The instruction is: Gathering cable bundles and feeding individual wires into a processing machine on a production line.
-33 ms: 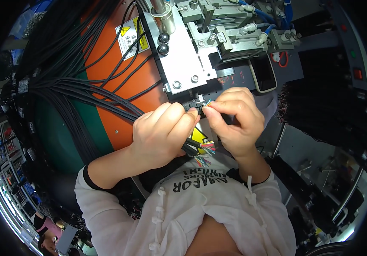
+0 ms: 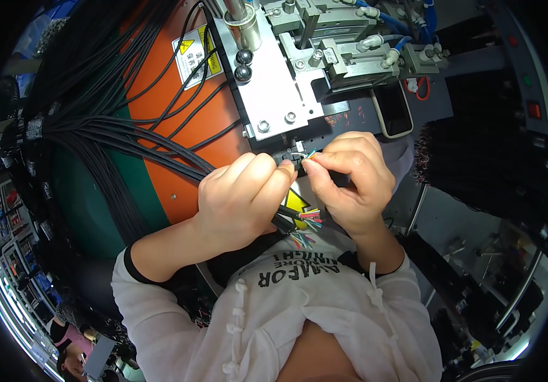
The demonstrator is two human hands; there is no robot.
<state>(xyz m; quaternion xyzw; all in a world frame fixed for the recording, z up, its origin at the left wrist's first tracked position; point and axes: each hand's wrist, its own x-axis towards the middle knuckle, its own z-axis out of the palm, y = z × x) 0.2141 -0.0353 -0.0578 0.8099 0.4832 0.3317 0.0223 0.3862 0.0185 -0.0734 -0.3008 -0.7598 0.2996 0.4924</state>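
Note:
In front of a metal press, my two hands meet almost fingertip to fingertip. My right hand (image 2: 358, 178) pinches thin coloured wires (image 2: 312, 154) between thumb and forefinger. My left hand (image 2: 239, 198) is closed, thumb and forefinger pressed together beside a small black fixture (image 2: 288, 155); what lies in its grip is hidden. A small white part (image 2: 299, 146), perhaps a connector, sits at the fixture just beyond the fingertips. Below my left hand, black cable ends protrude, with stripped red, yellow, blue and white wires (image 2: 310, 217) fanning out.
The steel press plate (image 2: 267, 83) and pneumatic cylinders (image 2: 363, 63) stand close beyond my hands. Black cables (image 2: 153, 137) run across the orange surface (image 2: 178, 204) at left. A phone (image 2: 393, 111) lies at right, near a hanging bundle of black cables (image 2: 477, 153).

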